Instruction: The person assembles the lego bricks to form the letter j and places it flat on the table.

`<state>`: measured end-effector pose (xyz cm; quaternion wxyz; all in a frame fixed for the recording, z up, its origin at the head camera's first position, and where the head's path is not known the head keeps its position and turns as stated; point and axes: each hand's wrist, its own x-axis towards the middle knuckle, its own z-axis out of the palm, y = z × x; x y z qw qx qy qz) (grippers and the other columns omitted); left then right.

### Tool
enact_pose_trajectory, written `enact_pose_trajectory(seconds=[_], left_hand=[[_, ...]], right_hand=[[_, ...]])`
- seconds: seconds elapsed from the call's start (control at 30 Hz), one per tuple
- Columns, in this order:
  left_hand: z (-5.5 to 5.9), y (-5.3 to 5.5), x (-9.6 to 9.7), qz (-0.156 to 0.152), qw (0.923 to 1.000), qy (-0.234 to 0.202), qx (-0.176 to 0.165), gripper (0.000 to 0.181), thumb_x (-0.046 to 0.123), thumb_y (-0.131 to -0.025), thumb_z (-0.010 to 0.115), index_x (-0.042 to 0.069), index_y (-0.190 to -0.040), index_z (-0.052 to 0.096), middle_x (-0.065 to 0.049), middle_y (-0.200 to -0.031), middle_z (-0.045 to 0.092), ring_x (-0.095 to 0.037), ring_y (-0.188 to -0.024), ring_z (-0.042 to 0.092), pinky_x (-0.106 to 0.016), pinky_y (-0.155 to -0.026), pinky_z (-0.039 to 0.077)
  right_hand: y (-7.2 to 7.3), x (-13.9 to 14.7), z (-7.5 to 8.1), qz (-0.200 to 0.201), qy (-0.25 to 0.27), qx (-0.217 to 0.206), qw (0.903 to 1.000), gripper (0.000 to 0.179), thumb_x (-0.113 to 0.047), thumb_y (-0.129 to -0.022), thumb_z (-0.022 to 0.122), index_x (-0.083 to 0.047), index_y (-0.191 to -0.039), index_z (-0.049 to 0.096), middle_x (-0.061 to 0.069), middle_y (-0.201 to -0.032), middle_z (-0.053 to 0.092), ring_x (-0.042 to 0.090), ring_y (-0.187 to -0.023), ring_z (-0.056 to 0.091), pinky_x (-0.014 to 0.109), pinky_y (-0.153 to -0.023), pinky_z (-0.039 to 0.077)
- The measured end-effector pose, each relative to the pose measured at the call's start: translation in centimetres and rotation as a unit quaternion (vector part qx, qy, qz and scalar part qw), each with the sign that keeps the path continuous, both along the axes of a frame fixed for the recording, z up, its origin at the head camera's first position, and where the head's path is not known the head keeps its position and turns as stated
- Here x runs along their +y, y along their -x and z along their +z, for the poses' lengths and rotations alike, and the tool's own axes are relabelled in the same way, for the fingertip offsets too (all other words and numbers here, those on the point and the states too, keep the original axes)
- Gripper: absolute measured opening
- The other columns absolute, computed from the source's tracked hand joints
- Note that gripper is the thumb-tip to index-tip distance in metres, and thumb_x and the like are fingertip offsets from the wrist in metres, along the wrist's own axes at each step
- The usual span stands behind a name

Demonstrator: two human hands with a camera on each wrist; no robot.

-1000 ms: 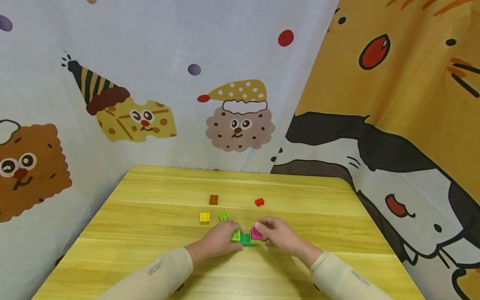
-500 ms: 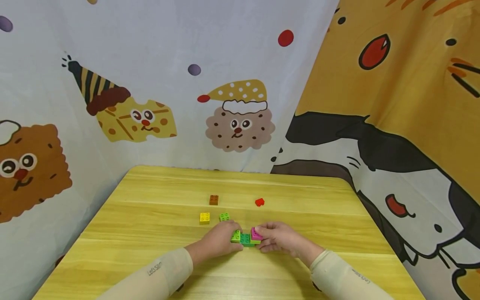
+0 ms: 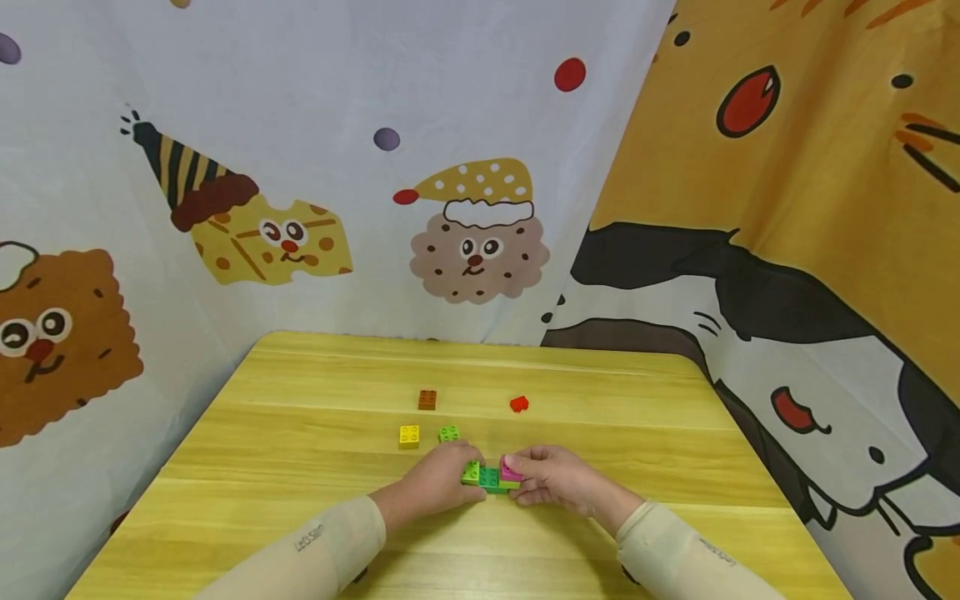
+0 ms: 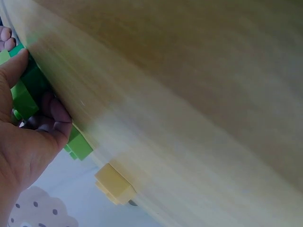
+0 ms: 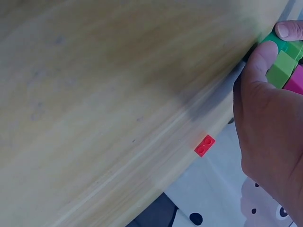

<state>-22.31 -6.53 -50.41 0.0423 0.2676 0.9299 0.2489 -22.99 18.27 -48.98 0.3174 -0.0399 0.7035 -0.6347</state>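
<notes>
My left hand (image 3: 441,477) grips the left end of a small build of toy building bricks close over the table. A dark green brick (image 3: 489,478) forms its middle and base. On its left end sits a light green brick (image 3: 471,473), partly covered by my left fingers. At the right end, a pink brick (image 3: 509,470) sits on top of another light green brick (image 5: 280,69). My right hand (image 3: 561,479) pinches this end, thumb by the pink brick and the other fingers lower at the side. In the right wrist view, the left thumb shows beside the dark green brick.
Behind my left hand lie a loose light green brick (image 3: 448,433) and a yellow brick (image 3: 408,437). Farther back are a brown brick (image 3: 427,400) and a small red brick (image 3: 519,404). A printed curtain (image 3: 315,100) hangs behind the wooden table (image 3: 300,383).
My right hand has shifted slightly downward, its fingers moving from the pink brick to lower on the build's right end. My left hand keeps its grip in place.
</notes>
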Motion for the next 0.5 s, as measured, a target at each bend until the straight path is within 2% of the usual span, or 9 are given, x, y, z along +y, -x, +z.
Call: enact_pose_trajectory(seconds=[0.23, 0.5], left_hand=[[-0.38, 0.14, -0.12, 0.007, 0.9999, -0.004, -0.01, 0.037, 0.036, -0.087, 0.089, 0.015, -0.115, 0.076, -0.001, -0.116, 0.074, -0.01, -0.098, 0.062, -0.029, -0.088, 0.055], [-0.64, 0.18, -0.12, 0.004, 1.0, 0.0, -0.008, 0.04, 0.037, -0.087, 0.089, 0.014, -0.117, 0.076, -0.003, -0.119, 0.074, -0.013, -0.101, 0.064, -0.031, -0.091, 0.057]], right_hand=[[0.05, -0.48, -0.08, -0.003, -0.001, -0.001, 1.0, 0.058, -0.037, -0.102, 0.074, 0.009, -0.133, 0.057, 0.013, -0.11, 0.075, 0.019, -0.092, 0.074, 0.033, -0.087, 0.064], [0.06, -0.54, -0.19, -0.007, -0.014, 0.01, 0.9998, 0.059, -0.037, -0.103, 0.073, 0.011, -0.134, 0.057, 0.013, -0.109, 0.075, 0.018, -0.091, 0.074, 0.031, -0.084, 0.063]])
